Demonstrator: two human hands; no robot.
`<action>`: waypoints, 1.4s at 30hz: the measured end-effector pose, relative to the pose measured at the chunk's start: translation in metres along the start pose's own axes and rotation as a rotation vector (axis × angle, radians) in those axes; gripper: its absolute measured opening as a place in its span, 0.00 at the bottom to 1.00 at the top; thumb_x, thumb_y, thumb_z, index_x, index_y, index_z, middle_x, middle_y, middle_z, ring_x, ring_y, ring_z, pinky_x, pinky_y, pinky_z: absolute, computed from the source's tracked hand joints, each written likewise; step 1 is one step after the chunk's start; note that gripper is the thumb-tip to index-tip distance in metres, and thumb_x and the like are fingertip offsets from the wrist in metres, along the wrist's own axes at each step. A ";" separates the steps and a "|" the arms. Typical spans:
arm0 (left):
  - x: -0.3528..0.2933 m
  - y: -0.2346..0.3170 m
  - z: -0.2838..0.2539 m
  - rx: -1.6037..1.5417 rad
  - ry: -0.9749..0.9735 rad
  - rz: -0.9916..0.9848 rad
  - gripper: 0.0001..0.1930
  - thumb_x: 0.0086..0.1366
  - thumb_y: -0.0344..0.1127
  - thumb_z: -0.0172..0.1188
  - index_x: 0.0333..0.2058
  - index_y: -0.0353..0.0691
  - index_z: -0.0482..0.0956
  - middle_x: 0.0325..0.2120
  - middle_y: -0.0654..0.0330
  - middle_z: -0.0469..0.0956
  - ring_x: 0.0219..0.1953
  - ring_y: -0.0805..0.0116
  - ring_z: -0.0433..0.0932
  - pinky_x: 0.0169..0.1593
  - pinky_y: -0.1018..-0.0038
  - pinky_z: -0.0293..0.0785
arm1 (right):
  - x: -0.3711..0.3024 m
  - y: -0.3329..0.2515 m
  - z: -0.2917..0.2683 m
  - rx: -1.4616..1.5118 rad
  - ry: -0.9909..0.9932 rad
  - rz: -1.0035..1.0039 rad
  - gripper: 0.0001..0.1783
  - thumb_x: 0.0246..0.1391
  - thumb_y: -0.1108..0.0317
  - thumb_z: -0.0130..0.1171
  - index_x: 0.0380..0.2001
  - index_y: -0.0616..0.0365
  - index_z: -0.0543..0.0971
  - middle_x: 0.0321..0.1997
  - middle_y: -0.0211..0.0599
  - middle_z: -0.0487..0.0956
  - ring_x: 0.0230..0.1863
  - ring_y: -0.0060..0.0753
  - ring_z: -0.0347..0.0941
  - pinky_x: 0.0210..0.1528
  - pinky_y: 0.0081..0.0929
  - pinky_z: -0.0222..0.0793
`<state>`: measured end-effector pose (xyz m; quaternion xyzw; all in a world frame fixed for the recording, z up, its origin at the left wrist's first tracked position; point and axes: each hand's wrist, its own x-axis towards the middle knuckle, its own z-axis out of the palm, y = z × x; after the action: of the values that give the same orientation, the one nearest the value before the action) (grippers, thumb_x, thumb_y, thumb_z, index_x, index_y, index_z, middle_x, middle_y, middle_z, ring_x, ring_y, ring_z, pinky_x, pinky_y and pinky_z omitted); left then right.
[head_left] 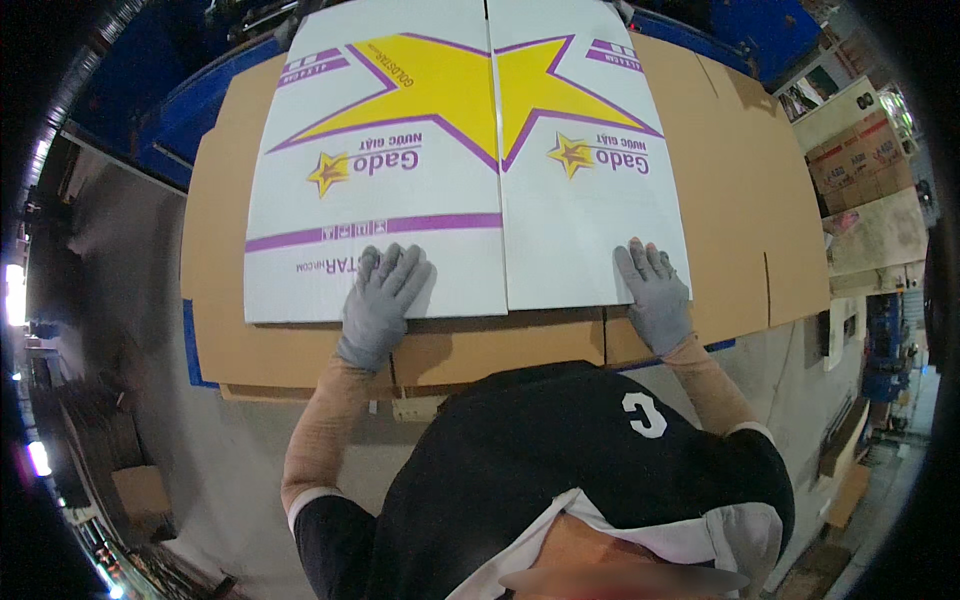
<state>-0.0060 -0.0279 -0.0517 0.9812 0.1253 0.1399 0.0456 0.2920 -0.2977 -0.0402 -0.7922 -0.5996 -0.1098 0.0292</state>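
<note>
A white printed cardboard sheet (375,270) with purple bands and a large yellow star lies flat before me, split by a seam down its middle. My left hand (385,300), in a grey glove, rests on its near edge left of the seam, fingers stretched out. Near the sheet's right corner, my right hand (655,295) lies on top in a matching glove, fingers extended and partly spread. Neither hand grips anything. Beneath the printed sheet are larger plain brown cardboard sheets (740,200), showing at both sides and along the near edge.
Blue machinery (720,35) stands beyond the far edge. At the right, a brown printed carton (855,155) sits among pale panels. A piece of brown cardboard (142,492) lies on the grey floor (240,450) at the lower left. Stacked dark material lines the left side.
</note>
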 end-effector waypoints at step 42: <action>0.000 0.011 0.034 0.102 0.218 -0.144 0.32 0.45 0.22 0.57 0.54 0.44 0.70 0.56 0.58 0.70 0.59 0.54 0.67 0.63 0.55 0.57 | -0.009 0.016 0.043 0.145 0.247 -0.034 0.29 0.41 0.75 0.52 0.53 0.49 0.74 0.56 0.43 0.74 0.57 0.50 0.70 0.61 0.44 0.62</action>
<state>0.0060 -0.0402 -0.0825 0.9497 0.2063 0.2355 -0.0082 0.3108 -0.3031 -0.0825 -0.7582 -0.6110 -0.1635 0.1583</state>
